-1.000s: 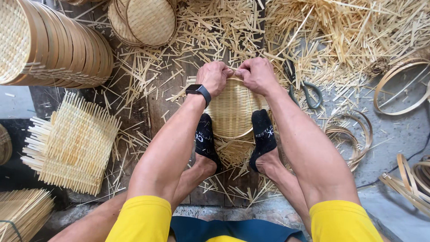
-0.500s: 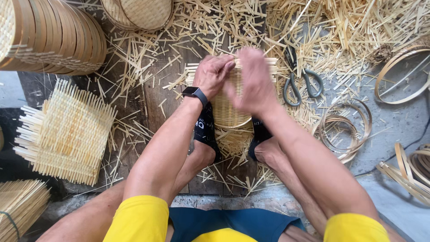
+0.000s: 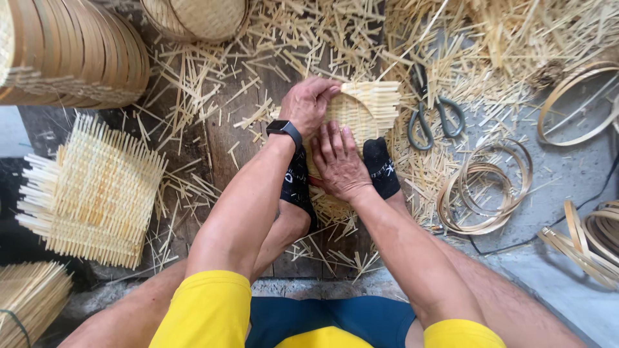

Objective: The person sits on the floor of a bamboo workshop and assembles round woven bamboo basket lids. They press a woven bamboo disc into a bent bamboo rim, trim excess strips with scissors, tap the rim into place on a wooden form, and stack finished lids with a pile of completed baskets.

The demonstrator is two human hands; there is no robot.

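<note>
Two hands on woven bamboo mat [image 3: 367,109], pinned under black-socked feet [image 3: 380,167]. Left hand [image 3: 308,103] clamped on its near-left rim; right hand [image 3: 338,161] pressed flat, fingers together. Shaping step, judged midway; further bending needs firm hold. Scissors [image 3: 433,116] beyond right hand.

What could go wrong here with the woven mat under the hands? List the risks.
1. The woven bamboo mat has loose strip ends fanning out at its edge; the left hand bending them could snap one or pick up a splinter.
2. Only the right hand and two socked feet pin the mat, so it might slip or spring back.
3. The scissors lie close by among the bamboo offcuts, easy to brush by accident.
</note>
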